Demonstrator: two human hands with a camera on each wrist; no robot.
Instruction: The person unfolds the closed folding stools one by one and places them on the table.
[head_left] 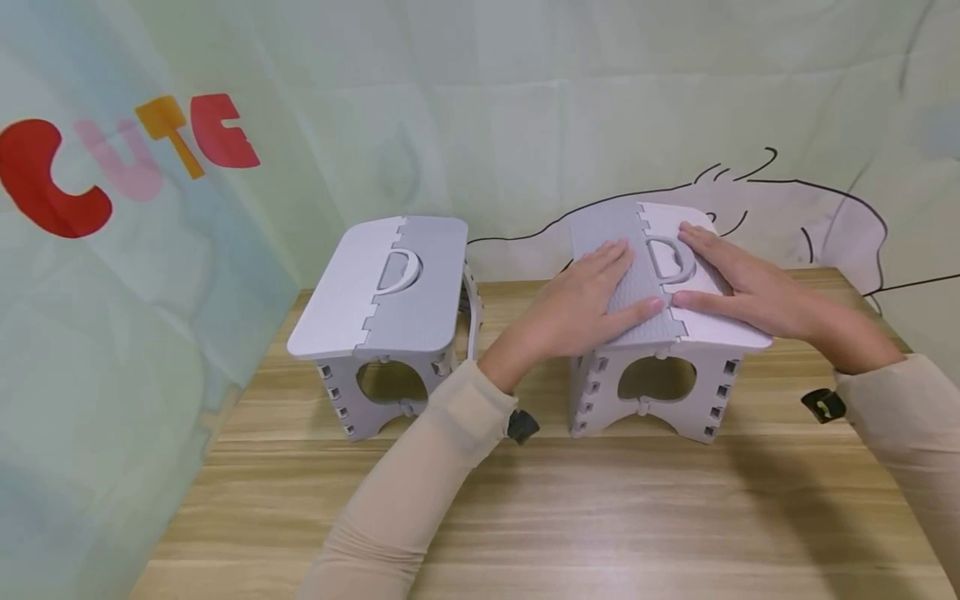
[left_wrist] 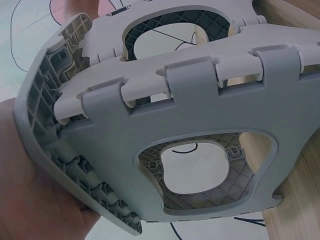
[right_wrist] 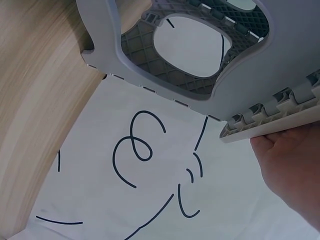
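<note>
Two folding step stools, each half grey and half white on top, stand unfolded on the table. My left hand (head_left: 581, 304) lies with fingers extended on the grey half of the right-hand stool (head_left: 720, 329). On its white half rests my right hand (head_left: 757, 283), fingers straight, beside the D-shaped handle (head_left: 684, 262). The left wrist view shows the stool's grey side panel (left_wrist: 110, 145) and ribbed underside, with the left hand (left_wrist: 35, 190) against the top. From the right wrist, the right hand (right_wrist: 295, 170) is seen on the top panel; its fingertips are hidden.
The left-hand stool (head_left: 412, 312) stands a short gap away, its handle lying on top. A wood-grain table (head_left: 570, 517) carries both. Behind hangs a printed cloth (head_left: 495, 125) with line drawings and coloured letters. Dark straps (head_left: 523, 426) hang near both cuffs.
</note>
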